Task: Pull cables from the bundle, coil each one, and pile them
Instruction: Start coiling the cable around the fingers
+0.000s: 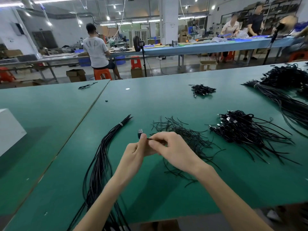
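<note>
The head view shows a wide green matte table [150, 104] filling the lower frame, with a seam splitting it into two panels. At left on it, the long bundle of black cables [100, 164], bound by a white band [121, 124], runs toward the near edge. Above the table's middle, the left hand [135, 152] holds a black cable with a silver USB plug [140, 132], its fingers curled round it. The right hand [173, 150] pinches a thin black strand [149, 139] just beside the plug. A scatter of thin black ties [185, 130] lies beneath the hands. The pile of coiled black cables [241, 130] sits to the right, and a smaller black pile [202, 89] lies farther back. Beyond, the workshop holds a long blue table [208, 46], an orange plastic stool [102, 73], a white pillar [168, 20] and a seated person in a white shirt [96, 47].
</note>
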`<action>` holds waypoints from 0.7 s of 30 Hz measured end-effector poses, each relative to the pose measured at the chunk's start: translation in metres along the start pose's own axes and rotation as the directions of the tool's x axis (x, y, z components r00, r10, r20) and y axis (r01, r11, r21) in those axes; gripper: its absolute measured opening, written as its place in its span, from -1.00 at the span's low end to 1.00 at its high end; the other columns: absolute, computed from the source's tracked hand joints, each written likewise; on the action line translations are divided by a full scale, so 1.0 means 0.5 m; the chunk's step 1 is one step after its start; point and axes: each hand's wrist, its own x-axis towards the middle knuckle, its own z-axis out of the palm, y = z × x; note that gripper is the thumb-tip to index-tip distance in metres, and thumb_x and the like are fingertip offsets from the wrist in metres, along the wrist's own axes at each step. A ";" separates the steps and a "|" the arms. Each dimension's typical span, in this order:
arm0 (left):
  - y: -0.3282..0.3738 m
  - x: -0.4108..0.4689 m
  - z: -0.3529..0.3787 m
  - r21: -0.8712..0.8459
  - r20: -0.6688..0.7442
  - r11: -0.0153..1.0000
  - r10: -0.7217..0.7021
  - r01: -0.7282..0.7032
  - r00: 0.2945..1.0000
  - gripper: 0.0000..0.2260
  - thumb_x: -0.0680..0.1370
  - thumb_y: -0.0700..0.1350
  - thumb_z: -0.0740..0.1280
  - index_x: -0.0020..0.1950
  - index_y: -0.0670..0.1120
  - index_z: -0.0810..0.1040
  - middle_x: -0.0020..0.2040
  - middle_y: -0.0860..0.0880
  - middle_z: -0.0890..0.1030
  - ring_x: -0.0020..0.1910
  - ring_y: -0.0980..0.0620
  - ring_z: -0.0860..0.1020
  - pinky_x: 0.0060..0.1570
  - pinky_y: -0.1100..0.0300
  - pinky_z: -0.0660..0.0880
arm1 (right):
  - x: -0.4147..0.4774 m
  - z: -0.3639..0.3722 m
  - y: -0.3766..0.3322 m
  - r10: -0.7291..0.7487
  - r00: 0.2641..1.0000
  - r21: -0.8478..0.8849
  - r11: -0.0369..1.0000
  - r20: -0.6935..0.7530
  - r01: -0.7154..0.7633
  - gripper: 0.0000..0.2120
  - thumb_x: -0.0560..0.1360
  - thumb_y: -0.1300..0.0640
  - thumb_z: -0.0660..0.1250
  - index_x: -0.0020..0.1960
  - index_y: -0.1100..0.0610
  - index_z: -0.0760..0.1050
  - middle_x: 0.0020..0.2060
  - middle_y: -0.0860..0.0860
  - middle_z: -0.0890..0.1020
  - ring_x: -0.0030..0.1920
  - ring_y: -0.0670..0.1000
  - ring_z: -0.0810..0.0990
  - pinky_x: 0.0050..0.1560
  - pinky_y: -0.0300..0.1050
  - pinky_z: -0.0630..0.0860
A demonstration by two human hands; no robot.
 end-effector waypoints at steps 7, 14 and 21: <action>0.028 0.023 0.005 -0.700 -0.100 0.712 -0.164 0.047 0.981 -0.43 0.73 0.18 -0.02 0.36 -0.22 0.54 0.27 -0.12 0.67 0.26 0.00 0.64 0.28 0.11 0.53 | -0.022 0.060 0.011 -0.054 0.993 0.199 0.979 0.105 0.032 -0.76 0.71 0.18 0.20 -0.06 0.21 0.57 -0.32 0.11 0.70 -0.33 0.00 0.61 -0.10 -0.08 0.60; 0.047 0.014 -0.080 -0.921 0.227 0.304 -0.088 0.243 0.970 -0.60 0.76 0.06 0.08 -0.21 -0.03 0.45 -0.51 0.10 0.34 -0.65 0.14 0.20 -0.50 0.31 0.29 | -0.042 0.059 0.095 0.114 0.964 0.117 0.983 0.239 -0.145 -0.57 0.65 -0.18 0.27 -0.25 0.08 0.56 -0.45 -0.05 0.59 -0.40 -0.08 0.52 -0.19 -0.14 0.50; -0.005 -0.013 -0.074 0.380 0.445 0.913 -0.322 0.149 0.836 -0.45 0.63 0.31 0.19 -0.37 -0.05 0.51 -0.57 -0.03 0.41 -0.64 0.00 0.32 -0.58 0.27 0.28 | 0.017 0.030 0.105 0.216 0.948 -0.207 0.964 0.235 -0.168 -0.59 0.63 -0.04 0.33 -0.39 0.00 0.54 -0.42 0.06 0.60 -0.44 -0.04 0.41 -0.36 -0.12 0.36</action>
